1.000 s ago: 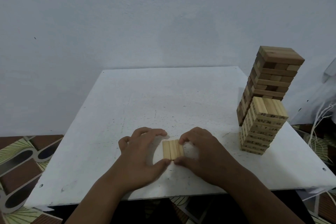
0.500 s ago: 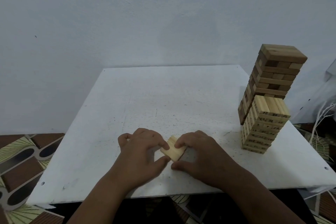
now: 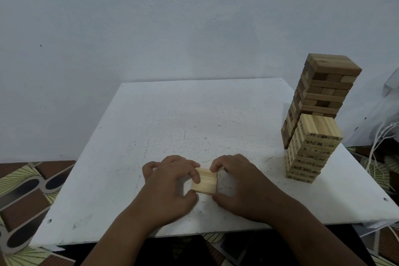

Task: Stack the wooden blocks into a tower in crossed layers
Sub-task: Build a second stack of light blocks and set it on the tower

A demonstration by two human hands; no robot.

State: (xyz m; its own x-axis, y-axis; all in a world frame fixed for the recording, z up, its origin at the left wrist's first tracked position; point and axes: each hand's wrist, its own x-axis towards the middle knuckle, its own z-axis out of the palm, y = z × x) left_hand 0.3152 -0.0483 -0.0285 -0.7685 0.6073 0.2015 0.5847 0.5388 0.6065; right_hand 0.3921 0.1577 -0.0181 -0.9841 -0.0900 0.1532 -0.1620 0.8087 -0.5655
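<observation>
A flat layer of three pale wooden blocks [image 3: 206,181] lies side by side near the front of the white table [image 3: 172,127], their long sides running left to right. My left hand [image 3: 170,185] pinches the layer's left end between thumb and fingers. My right hand [image 3: 239,183] pinches its right end the same way. At the table's right edge stands a short tower of pale numbered blocks [image 3: 311,147], and a taller, darker block tower [image 3: 321,93] rises just behind it.
A grey wall closes the far side of the table. Patterned floor tiles [image 3: 26,188] show to the left and below. White cords [image 3: 377,147] hang off the right edge beside the towers.
Both hands have turned the three-block layer about a quarter turn on the table; the blocks ran front to back a second ago and now run left to right.
</observation>
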